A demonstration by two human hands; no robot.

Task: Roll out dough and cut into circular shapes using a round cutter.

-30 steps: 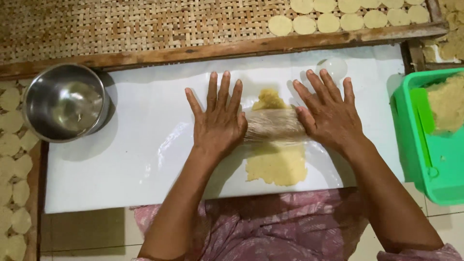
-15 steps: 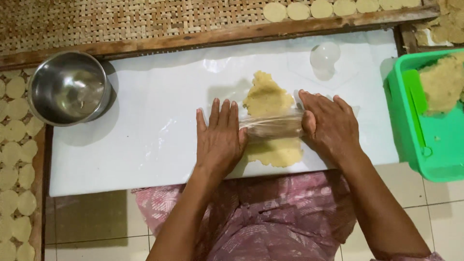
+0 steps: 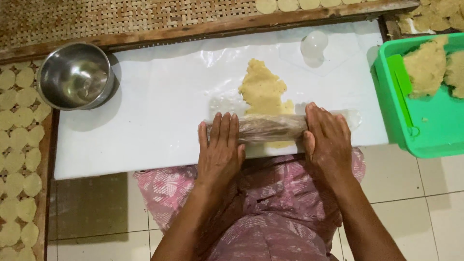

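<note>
Palms down and fingers flat, the left hand (image 3: 221, 147) and right hand (image 3: 327, 140) press unclenched on either end of a plastic-wrapped cylindrical rolling pin (image 3: 273, 127) lying across flattened pale yellow dough (image 3: 263, 92) just beyond the fingertips.

Person seen from above: two bare forearms, sleeveless to the lower frame edge, ending in the left hand (image 3: 221, 150) and right hand (image 3: 328, 140), without rings, bracelets or watch. The lap is covered by a pink garment (image 3: 275, 203) printed with darker maroon patterning.
</note>
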